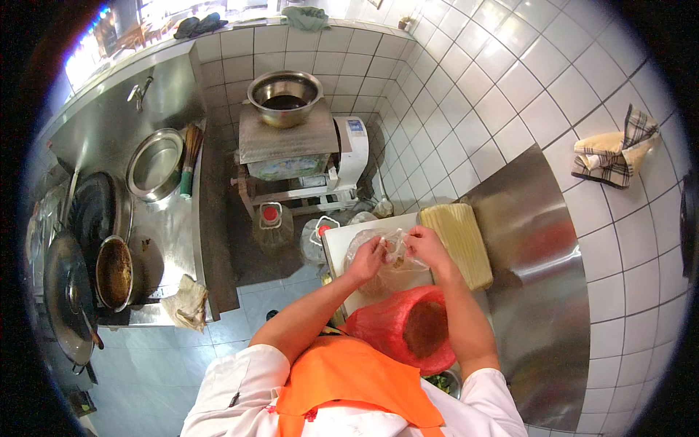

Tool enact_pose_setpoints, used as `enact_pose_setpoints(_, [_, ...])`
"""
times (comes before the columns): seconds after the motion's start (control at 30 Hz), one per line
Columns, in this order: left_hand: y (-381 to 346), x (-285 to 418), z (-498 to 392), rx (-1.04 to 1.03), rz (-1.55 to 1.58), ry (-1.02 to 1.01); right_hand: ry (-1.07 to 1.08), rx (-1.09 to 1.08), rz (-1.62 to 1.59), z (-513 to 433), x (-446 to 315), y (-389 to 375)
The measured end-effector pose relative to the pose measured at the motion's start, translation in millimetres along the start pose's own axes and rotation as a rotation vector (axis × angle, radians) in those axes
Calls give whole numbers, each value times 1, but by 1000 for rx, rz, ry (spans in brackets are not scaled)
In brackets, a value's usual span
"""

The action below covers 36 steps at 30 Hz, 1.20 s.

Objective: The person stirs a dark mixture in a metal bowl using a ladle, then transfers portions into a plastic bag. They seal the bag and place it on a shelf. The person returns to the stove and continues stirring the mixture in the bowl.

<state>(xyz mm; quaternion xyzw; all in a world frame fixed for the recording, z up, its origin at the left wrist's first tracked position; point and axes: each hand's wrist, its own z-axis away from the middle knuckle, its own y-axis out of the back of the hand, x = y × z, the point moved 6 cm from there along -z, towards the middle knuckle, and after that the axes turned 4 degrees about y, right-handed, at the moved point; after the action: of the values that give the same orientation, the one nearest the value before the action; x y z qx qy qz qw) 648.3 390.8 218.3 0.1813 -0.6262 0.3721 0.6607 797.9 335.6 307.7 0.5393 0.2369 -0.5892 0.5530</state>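
A clear plastic bag (pixel 377 278) lies on the white worktop (pixel 337 240) in front of me, its gathered neck raised. My left hand (pixel 371 257) pinches one side of that neck, and my right hand (pixel 427 246) grips the other side. Something small and brownish shows through the plastic below my fingers; I cannot tell what it is. Nearer to my apron stands a red plastic bag (pixel 377 322), open at the top, with a dark brown, fine-looking content inside. Just beyond my right hand rests a yellowish ribbed block (pixel 458 240), its material unclear.
A steel bowl (pixel 284 104) of dark liquid sits on a covered machine (pixel 289 136). Plastic jugs (pixel 271 224) stand on the floor. The steel counter (pixel 169 240) at left holds a basin (pixel 155 164), a whisk-like brush (pixel 189 158), a stained pot (pixel 114 273) and a cloth (pixel 187 303).
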Motion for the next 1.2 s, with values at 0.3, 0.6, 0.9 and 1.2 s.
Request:
enact_pose_setpoints(0.3, [-5, -7, -3, -66, -147, -60, -22, -247, -103, 14, -3, -23])
enact_pose_setpoints(0.6, [4, -18, -11, 114, -20, 148, 87, 158, -96, 16, -13, 7])
enact_pose_setpoints(0.9, [-16, -17, 12, -331, -207, 293, 82, -3, -170, 8, -4, -24])
enact_pose_setpoints(1.2, [-3, 29, 13, -314, -672, -366, -93, -261, 77, 2, 78, -47])
